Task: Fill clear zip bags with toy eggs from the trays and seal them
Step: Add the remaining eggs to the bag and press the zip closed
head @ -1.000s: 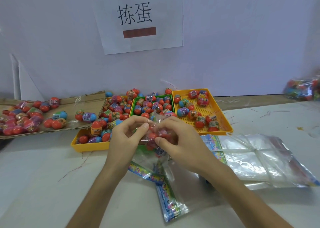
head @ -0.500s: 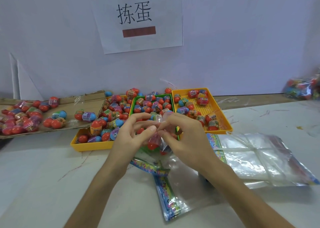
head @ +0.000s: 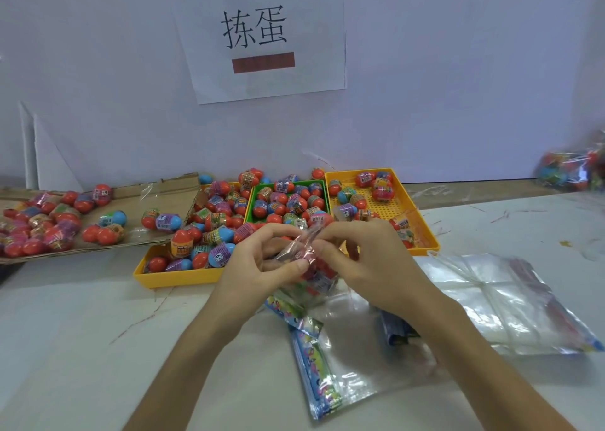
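Crinkled clear film of a small zip bag is pinched at its top edge between both hands, just in front of the trays and above the white table. The left hand is curled, with thumb and forefinger closed on the film; the right hand is curled likewise on the same edge. Glossy, rounded toy eggs, mostly red, are seen inside the bag. Behind it, more eggs are heaped in a yellow tray, a green tray and a perforated yellow tray. Flat, shiny empty bags are stacked to the right, and loose eggs are spread on a creased cardboard sheet
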The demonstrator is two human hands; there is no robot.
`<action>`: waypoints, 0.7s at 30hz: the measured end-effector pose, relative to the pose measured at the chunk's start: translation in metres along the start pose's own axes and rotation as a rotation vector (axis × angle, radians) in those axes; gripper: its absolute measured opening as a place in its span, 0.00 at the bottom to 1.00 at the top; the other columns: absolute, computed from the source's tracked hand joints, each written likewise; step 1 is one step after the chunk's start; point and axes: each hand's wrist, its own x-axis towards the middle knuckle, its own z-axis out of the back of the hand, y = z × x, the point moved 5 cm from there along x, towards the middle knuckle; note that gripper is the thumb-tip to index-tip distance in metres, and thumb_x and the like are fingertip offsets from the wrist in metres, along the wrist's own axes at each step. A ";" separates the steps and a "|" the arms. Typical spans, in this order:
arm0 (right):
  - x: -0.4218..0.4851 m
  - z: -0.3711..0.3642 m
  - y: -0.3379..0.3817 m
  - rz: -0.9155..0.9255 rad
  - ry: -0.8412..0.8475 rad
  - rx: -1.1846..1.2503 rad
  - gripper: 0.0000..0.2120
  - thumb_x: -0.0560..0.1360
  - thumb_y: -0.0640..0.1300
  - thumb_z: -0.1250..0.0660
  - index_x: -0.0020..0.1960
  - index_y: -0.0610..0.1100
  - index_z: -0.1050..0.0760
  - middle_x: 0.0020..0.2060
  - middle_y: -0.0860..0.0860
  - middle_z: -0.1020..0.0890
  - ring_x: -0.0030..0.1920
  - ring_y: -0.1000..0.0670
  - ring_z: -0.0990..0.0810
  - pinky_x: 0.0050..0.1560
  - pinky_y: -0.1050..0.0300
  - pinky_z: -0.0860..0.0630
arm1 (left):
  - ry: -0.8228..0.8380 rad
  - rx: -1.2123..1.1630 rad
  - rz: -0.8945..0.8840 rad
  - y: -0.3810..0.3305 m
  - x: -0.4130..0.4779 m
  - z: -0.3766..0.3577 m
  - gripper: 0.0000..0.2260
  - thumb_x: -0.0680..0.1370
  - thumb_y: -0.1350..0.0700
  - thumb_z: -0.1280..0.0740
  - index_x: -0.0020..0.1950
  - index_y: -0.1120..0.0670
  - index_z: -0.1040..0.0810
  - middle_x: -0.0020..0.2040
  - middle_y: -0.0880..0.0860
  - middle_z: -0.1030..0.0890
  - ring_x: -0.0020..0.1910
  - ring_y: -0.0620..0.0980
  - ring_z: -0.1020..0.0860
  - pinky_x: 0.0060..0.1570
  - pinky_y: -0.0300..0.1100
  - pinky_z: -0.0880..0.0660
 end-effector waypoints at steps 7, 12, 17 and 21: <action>-0.002 0.001 0.004 -0.001 0.051 0.037 0.06 0.73 0.41 0.25 0.49 0.49 0.16 0.39 0.58 0.17 0.37 0.64 0.23 0.36 0.72 0.31 | -0.081 -0.018 -0.029 0.000 0.001 0.010 0.16 0.71 0.53 0.21 0.57 0.46 0.18 0.54 0.50 0.14 0.53 0.50 0.15 0.46 0.44 0.17; 0.002 0.015 -0.007 -0.149 -0.123 0.240 0.09 0.73 0.38 0.24 0.44 0.51 0.20 0.36 0.57 0.17 0.30 0.58 0.26 0.32 0.68 0.30 | -0.034 -0.629 0.168 0.004 0.007 0.007 0.22 0.75 0.43 0.30 0.64 0.55 0.20 0.60 0.58 0.16 0.56 0.57 0.16 0.49 0.50 0.17; 0.002 0.016 0.005 -0.064 -0.035 0.346 0.13 0.74 0.39 0.25 0.43 0.56 0.23 0.32 0.64 0.21 0.30 0.59 0.25 0.31 0.68 0.31 | 0.229 -0.902 0.272 0.004 -0.002 -0.008 0.32 0.82 0.36 0.48 0.68 0.58 0.20 0.70 0.62 0.23 0.68 0.60 0.23 0.65 0.55 0.24; 0.001 0.008 0.011 -0.031 0.019 0.311 0.08 0.72 0.45 0.27 0.41 0.57 0.21 0.32 0.63 0.21 0.31 0.57 0.24 0.33 0.64 0.29 | 0.368 -0.860 0.332 0.002 -0.010 -0.015 0.33 0.83 0.35 0.53 0.69 0.56 0.21 0.69 0.61 0.22 0.68 0.58 0.23 0.65 0.52 0.24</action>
